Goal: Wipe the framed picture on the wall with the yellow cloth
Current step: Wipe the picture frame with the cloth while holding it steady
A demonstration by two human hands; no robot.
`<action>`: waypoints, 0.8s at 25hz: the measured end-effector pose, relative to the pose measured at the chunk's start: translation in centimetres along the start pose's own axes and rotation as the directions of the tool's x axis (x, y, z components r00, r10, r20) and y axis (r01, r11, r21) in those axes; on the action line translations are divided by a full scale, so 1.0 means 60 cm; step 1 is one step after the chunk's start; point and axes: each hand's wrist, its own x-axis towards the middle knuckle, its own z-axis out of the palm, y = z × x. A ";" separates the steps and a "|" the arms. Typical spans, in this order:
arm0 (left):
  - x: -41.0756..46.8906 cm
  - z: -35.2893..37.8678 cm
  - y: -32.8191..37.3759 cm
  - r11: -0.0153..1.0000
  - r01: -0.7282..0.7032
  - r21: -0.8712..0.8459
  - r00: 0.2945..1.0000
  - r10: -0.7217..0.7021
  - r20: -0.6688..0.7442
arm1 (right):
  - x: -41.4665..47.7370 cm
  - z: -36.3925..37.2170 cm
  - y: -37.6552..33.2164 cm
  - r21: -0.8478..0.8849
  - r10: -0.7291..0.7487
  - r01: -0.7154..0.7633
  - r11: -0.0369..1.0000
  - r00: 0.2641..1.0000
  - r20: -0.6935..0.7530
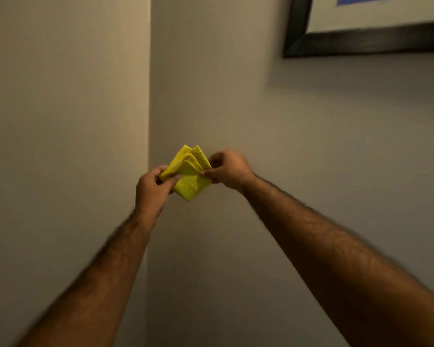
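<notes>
A folded yellow cloth point(189, 176) is held between both hands in front of the wall, its layers fanned apart at the top. My left hand point(152, 190) pinches its left edge and my right hand point(227, 170) pinches its right edge. The framed picture point(361, 42) hangs at the top right, well above and right of the hands; only its dark lower-left frame corner, white mat and a patch of blue show.
A vertical wall corner point(148, 96) runs down the middle of the view, just behind the cloth. Plain beige wall lies to the left and a grey wall point(336, 146) to the right, below the picture.
</notes>
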 end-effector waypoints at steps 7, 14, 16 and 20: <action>0.087 0.185 0.234 0.948 -0.221 -0.230 0.970 0.239 0.053 | -0.014 -0.261 -0.119 -0.064 -0.105 0.090 0.994 0.944 -0.313; 0.124 0.314 0.451 0.839 -0.495 -0.225 0.852 0.519 0.061 | -0.075 -0.464 -0.208 -0.381 -0.373 0.180 0.907 0.765 -0.526; 0.143 0.332 0.509 0.816 -0.549 -0.181 0.826 0.563 0.034 | -0.106 -0.533 -0.221 -0.609 -0.548 0.139 0.781 0.619 -0.562; 0.205 0.360 0.624 0.776 -0.629 -0.053 0.778 0.627 -0.046 | -0.172 -0.711 -0.214 -0.803 -0.736 -0.051 0.594 0.369 -0.568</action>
